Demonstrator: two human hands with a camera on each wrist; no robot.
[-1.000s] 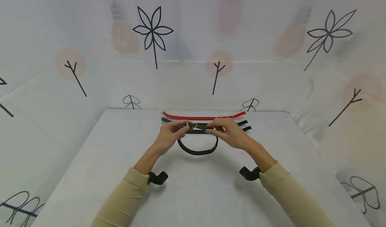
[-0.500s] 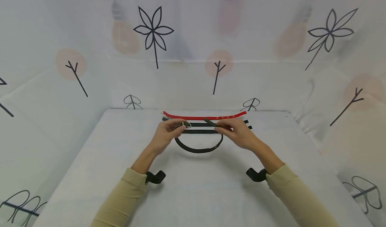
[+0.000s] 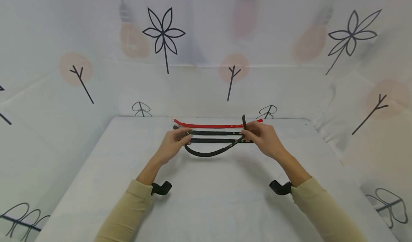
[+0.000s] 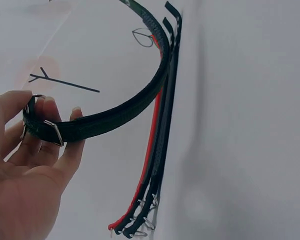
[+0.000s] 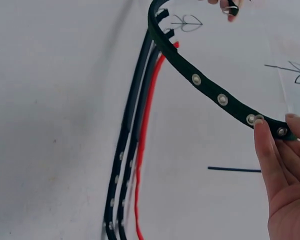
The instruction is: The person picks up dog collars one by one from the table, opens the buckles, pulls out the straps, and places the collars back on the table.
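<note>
A dark green collar (image 3: 206, 154), with a metal buckle (image 4: 54, 133) at one end and a row of metal eyelets (image 5: 222, 99) toward the other, sags in a curve above the table between both hands. My left hand (image 3: 170, 145) pinches the buckle end between thumb and fingers. The eyelet end is pinched by my right hand (image 3: 266, 138), and its tip sticks up past the fingers in the head view. Behind the hands, a red collar (image 3: 209, 126) and two dark collars (image 3: 212, 132) lie side by side, their buckle ends to the left.
The white table (image 3: 212, 206) runs back to a pale cloth backdrop (image 3: 199, 88) printed with plant drawings. Black wrist mounts (image 3: 162, 187) stick out inward below each hand, near the sleeves.
My hands have moved apart, the right one farther to the right. The strap end has come away from the buckle, and the closed loop has opened into a shallow curve.
</note>
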